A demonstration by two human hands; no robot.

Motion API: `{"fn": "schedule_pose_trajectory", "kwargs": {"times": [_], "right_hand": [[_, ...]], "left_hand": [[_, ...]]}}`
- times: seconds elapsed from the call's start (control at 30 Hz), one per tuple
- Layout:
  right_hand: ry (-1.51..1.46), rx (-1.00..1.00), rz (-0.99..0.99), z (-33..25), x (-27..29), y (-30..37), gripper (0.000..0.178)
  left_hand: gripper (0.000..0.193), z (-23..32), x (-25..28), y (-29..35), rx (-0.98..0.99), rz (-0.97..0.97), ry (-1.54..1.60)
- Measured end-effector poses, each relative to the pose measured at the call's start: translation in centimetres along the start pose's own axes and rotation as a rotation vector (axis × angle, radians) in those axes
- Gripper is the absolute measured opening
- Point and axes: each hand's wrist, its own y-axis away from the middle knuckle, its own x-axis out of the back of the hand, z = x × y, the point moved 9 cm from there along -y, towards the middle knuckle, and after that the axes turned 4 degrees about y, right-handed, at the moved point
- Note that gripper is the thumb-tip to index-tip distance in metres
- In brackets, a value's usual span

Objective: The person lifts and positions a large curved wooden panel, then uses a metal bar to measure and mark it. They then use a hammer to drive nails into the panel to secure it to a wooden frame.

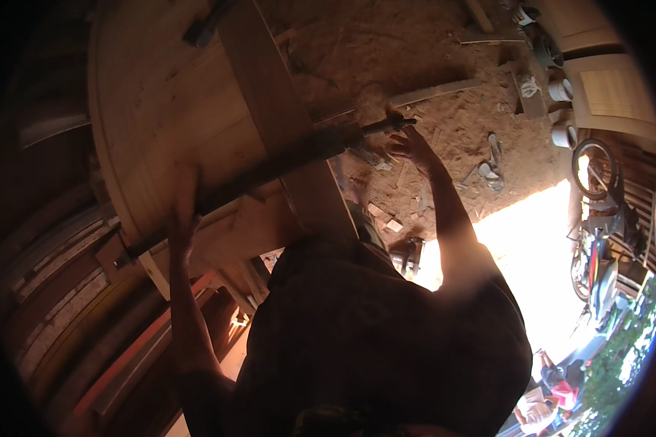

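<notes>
A long dark bar clamp (270, 169) runs slantwise across a broad light wooden panel (149, 102) and over a wooden board (259, 80). My left hand (183, 222) is around the bar near its lower left end, its fingers reaching over the panel; motion blurs them slightly. At the clamp's upper right end is a screw with a handle (399, 122). My right hand (415, 153) is at this handle, fingers apart and partly curled, the fingertips touching or very close to it. Another dark clamp (199, 30) shows in part at the panel's top.
Stacked boards (65, 291) fill the left. Sandals (492, 175), a long wood strip (444, 91) and scraps lie on the dirt floor. White buckets (563, 136), panelled wood (616, 95) and a motorcycle (598, 226) stand at right. People (554, 390) are outside at lower right.
</notes>
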Motion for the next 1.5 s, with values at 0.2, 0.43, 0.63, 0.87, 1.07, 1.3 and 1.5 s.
{"fn": "schedule_pose_trajectory", "kwargs": {"times": [0.2, 0.43, 0.63, 0.87, 1.07, 1.3, 1.5], "right_hand": [[0.392, 0.216, 0.397, -2.8, -1.6, 0.1, 0.04], [0.742, 0.502, 0.316, -1.9, 0.5, -1.9, 0.024], [0.577, 0.04, -0.158, -0.6, 1.9, -3.0, 0.026], [-0.014, -0.158, -0.311, 2.3, 2.3, -3.6, 0.054], [-0.124, -0.035, -0.267, -1.0, 0.1, -0.6, 0.069], [-0.644, -0.202, -0.309, 2.3, -0.4, -1.2, 0.069], [-0.756, -0.094, -0.345, 1.1, -1.1, -4.0, 0.06]], "left_hand": [[0.102, 1.2, -0.2, -0.2, 0.036, -0.034, 0.027], [0.103, 0.1, 0.0, -0.6, 0.031, -0.032, -0.003], [0.103, 1.5, 0.2, 0.2, 0.048, -0.021, 0.005], [0.1, 0.5, 0.3, -0.1, 0.027, 0.026, 0.031], [0.072, 2.7, -1.2, 1.5, 0.018, 0.097, 0.108], [0.06, 2.8, -1.0, 3.4, 0.024, 0.172, 0.227], [0.06, 1.4, -0.6, 5.8, 0.143, 0.226, 0.356]]}}
